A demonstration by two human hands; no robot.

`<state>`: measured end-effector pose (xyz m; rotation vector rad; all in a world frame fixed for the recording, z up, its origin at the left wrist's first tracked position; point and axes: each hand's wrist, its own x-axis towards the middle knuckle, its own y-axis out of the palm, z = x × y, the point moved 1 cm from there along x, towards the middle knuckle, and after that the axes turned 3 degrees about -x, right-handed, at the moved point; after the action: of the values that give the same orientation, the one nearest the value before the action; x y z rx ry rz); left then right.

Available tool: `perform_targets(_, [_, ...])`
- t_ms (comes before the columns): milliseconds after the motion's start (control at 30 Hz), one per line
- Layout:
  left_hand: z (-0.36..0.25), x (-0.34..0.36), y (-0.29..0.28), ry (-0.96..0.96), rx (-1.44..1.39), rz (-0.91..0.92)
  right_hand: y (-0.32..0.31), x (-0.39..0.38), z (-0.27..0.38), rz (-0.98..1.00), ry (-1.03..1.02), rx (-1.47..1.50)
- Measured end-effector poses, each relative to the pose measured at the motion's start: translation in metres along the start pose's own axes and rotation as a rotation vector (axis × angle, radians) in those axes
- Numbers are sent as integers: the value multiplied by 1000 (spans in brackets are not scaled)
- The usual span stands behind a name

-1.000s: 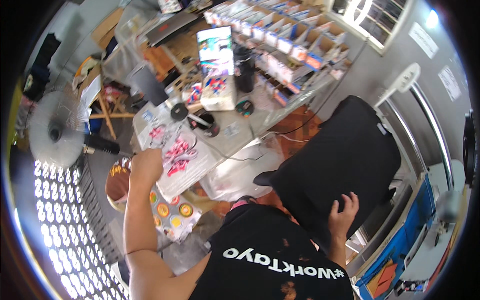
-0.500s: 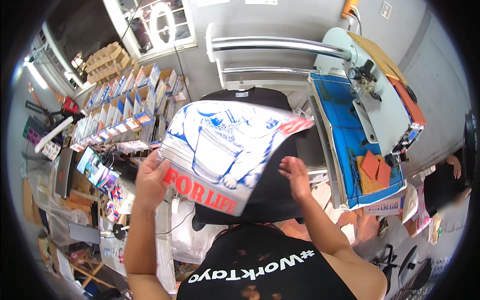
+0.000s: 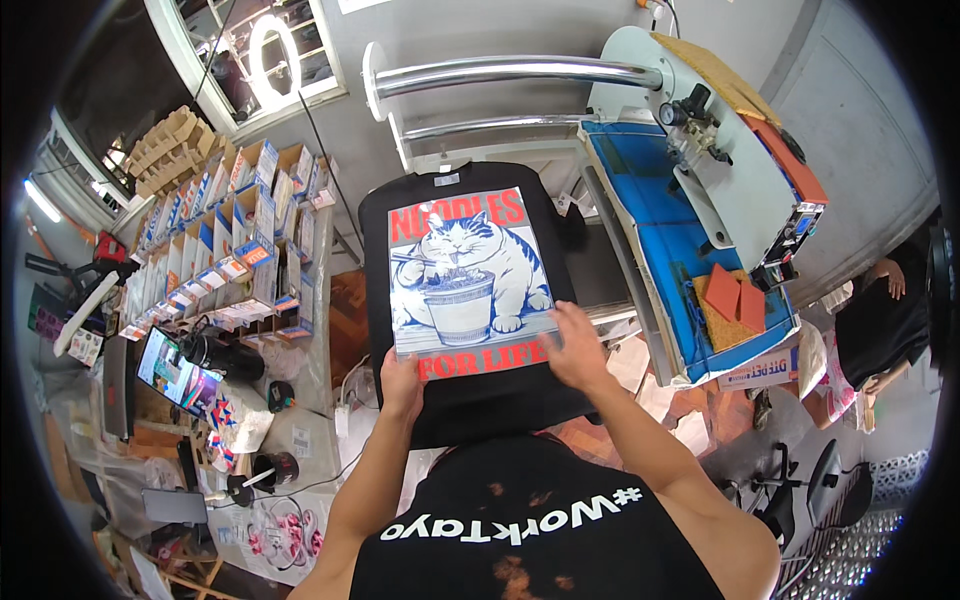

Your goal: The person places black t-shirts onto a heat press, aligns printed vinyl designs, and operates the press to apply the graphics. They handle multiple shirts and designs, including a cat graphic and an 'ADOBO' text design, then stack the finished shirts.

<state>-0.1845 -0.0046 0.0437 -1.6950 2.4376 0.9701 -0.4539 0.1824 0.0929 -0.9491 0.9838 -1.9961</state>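
Hands (image 3: pixel 402 385) (image 3: pixel 577 349) at edges of cat print (image 3: pixel 462 305), grip unclear; black shirt (image 3: pixel 480 408) partly hidden beneath

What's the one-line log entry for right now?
left hand: at lower-left corner of cat-print sheet | right hand: fingers open, at lower-right edge | cat-print sheet: on black T-shirt

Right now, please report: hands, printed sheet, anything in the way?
Left hand and right hand at lower corners of printed sheet. Sheet lying on black shirt. Only hands overlap it.
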Motion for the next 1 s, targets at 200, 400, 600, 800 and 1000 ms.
perform_targets(200, [-60, -28, 4, 793, 1227, -71, 19, -11, -2, 145, -81, -224])
perform_targets(400, [-37, -29, -14, 766, 1663, 234, 12, -15, 2, 184, -90, -203])
perform_targets(600, [-32, -42, -19, 753, 1723, 233, 9, -29, 2, 163, -86, -229])
perform_targets(800, [-32, -42, -20, 756, 1707, 210, 9, -29, 4, 162, -69, -231])
perform_targets(1000, [-33, -40, -19, 728, 1655, 197, 5, -27, 3, 145, -77, -185])
